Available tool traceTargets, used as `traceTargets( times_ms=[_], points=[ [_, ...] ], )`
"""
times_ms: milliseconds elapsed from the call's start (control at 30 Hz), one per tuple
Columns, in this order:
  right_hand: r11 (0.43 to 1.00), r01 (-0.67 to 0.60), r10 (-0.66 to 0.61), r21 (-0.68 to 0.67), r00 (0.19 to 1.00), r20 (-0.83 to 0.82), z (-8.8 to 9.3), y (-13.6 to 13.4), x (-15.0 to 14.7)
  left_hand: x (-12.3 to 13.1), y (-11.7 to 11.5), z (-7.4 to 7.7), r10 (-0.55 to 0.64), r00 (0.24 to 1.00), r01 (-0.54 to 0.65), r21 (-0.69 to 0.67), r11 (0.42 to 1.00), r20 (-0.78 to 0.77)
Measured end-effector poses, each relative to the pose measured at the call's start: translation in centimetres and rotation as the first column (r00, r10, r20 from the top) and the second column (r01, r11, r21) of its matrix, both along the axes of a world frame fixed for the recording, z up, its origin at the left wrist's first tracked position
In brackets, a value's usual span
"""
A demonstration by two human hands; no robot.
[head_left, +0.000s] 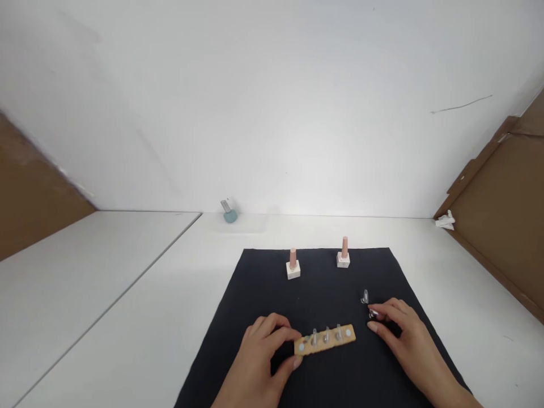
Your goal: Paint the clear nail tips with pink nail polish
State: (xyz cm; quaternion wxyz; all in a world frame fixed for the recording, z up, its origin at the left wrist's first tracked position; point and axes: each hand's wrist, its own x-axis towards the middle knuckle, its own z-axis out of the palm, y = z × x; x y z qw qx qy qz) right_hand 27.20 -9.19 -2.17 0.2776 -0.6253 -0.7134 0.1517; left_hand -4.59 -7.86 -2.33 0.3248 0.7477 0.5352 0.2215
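My left hand point(263, 357) pinches the left end of a narrow tan strip point(321, 343) between thumb and fingers. Several clear false nail tips point(327, 335) stand upright along the strip, with a pale round dot near each end. To the right of the strip, my right hand point(397, 328) has its thumb and index finger around another small clear nail tip point(374, 313), which leans over; the exact contact is partly hidden. Just beyond these fingers a separate clear nail tip point(365, 296) stands on the black cloth point(327, 374).
Two nail polish bottles with pinkish caps, one left point(293, 266) and one right point(343, 255), stand toward the cloth's far edge. A teal bottle point(230, 216) leans by the white wall. Crumpled white paper point(445, 220) lies at the back right, beside a brown cardboard panel point(501, 209).
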Motion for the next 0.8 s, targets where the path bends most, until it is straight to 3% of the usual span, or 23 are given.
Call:
traceTargets(
  times_ms=[167,267,333,400,533,667,800],
  points=[
    [0.994,0.021,-0.033,0.103,0.993,0.115,0.3,-1.2,0.4,-0.1,-0.1,0.0,-0.016,1.0,0.016,-0.013,1.0,0.002],
    [0.969,0.075,-0.099,0.236,0.991,0.091,0.3,-3.1,-1.1,0.1,-0.2,0.4,-0.01,1.0,0.011,-0.043,0.999,0.011],
    [0.962,0.005,-0.03,0.274,0.996,0.087,-0.1,-4.2,-3.0,0.3,-0.3,0.7,-0.009,1.0,0.01,-0.071,0.997,0.023],
    [0.968,-0.052,0.032,0.245,0.996,0.085,-0.6,-4.5,-5.0,0.6,-0.4,1.0,-0.01,0.999,0.013,-0.097,0.995,0.038],
    [0.985,-0.03,0.028,0.17,0.999,0.015,-1.0,-3.3,-7.8,0.7,-0.6,1.0,-0.026,0.999,0.029,-0.093,0.995,0.042],
    [0.999,-0.007,0.011,0.04,0.994,-0.112,0.8,-2.0,-8.1,0.5,-0.8,0.8,-0.03,0.999,0.032,-0.052,0.998,0.037],
    [0.995,-0.03,0.049,0.097,0.977,-0.205,3.8,-0.7,-7.2,0.6,-0.8,1.1,-0.024,0.999,0.025,-0.047,0.999,0.028]
  ],
)
